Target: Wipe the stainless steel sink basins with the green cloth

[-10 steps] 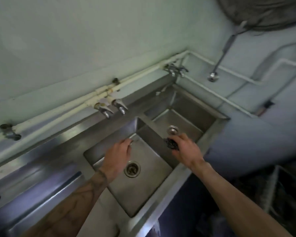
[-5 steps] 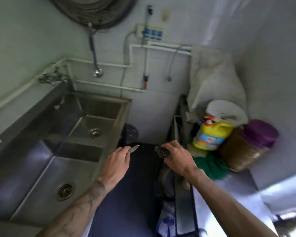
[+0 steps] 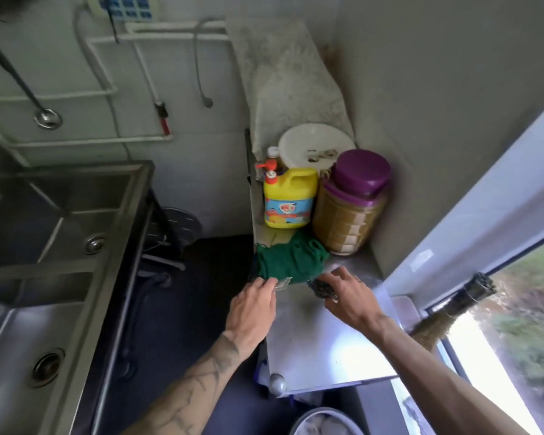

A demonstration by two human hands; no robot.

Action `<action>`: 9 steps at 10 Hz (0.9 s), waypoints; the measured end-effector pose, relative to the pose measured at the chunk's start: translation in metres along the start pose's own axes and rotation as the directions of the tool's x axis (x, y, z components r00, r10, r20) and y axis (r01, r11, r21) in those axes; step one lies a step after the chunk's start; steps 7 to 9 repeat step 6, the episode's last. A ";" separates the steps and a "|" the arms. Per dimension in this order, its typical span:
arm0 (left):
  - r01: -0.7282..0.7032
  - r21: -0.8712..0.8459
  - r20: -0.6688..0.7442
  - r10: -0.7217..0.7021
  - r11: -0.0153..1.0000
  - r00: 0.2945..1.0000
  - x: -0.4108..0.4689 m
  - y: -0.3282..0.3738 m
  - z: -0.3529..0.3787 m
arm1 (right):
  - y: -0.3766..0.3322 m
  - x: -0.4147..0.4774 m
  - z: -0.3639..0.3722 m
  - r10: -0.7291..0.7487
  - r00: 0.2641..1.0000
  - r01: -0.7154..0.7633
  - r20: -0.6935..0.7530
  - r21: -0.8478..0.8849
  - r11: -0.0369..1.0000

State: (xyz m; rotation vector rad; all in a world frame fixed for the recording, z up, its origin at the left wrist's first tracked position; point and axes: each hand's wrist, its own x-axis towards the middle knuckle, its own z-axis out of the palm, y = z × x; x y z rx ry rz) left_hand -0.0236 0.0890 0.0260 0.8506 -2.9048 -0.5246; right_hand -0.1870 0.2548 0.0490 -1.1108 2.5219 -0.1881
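Head view: a person reaches for the cloth (image 3: pixel 291 262), green and crumpled on a steel worktop (image 3: pixel 321 350), well apart from the sink (image 3: pixel 60 277) on the left.
The cloth lies just before a yellow bottle (image 3: pixel 288 199) and a jar (image 3: pixel 349 202). The left hand (image 3: pixel 253 309) pinches a small pale scrap (image 3: pixel 281 284) in its fingertips at the cloth's near edge. The right hand (image 3: pixel 346 296) grips a dark scourer (image 3: pixel 322 290), low over the worktop, likely to set it down and free itself for the cloth.
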 end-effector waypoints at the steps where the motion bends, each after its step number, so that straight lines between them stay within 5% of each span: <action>1: -0.011 0.046 0.070 0.007 0.999 0.997 -0.006 0.019 0.034 | 0.024 -0.004 0.021 -0.003 1.000 0.004 0.026 -0.042 0.999; 3: -0.070 0.059 0.242 0.053 0.996 0.969 -0.026 0.025 0.091 | 0.035 -0.007 0.057 -0.049 0.999 0.050 0.022 -0.049 0.998; 9: -0.036 -0.025 0.185 0.040 0.999 0.982 -0.020 0.011 0.054 | 0.032 -0.015 0.040 -0.081 0.997 0.080 -0.017 -0.055 0.995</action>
